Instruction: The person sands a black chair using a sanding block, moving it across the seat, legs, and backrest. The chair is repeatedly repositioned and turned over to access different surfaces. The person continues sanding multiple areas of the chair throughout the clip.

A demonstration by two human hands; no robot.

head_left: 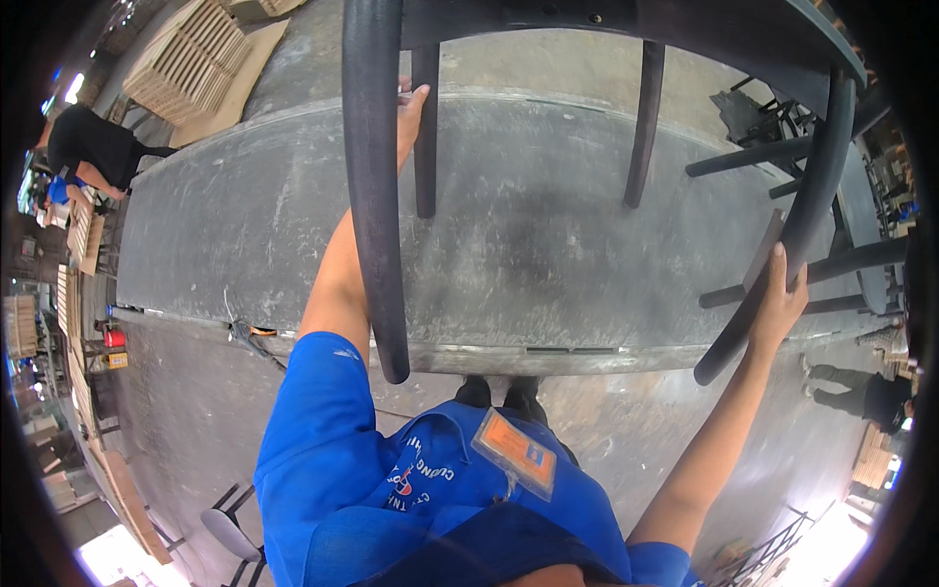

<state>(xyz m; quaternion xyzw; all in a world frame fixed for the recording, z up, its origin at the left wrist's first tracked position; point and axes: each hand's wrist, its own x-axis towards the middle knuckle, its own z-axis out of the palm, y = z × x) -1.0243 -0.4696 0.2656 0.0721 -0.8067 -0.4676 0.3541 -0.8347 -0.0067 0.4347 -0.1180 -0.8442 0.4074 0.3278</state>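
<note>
A black wooden chair (375, 196) is held up over a long grey worktable (548, 274), its curved rails and legs spread across the upper part of the view. My left hand (411, 112) is closed on the left side of this chair, with most of the fingers hidden behind the thick curved piece and the thumb showing. Around the lower part of the curved piece at right, my right hand (780, 298) is wrapped, thumb on the near side. Two straight legs of the chair hang between my hands.
More black chairs (841, 259) stand close by on the right. Stacked wooden slats (186, 64) lie at the far left. A person in black (93, 147) bends beyond the table's left end; another person (871, 391) is at right. A cable with a tool (256, 335) hangs at the near edge.
</note>
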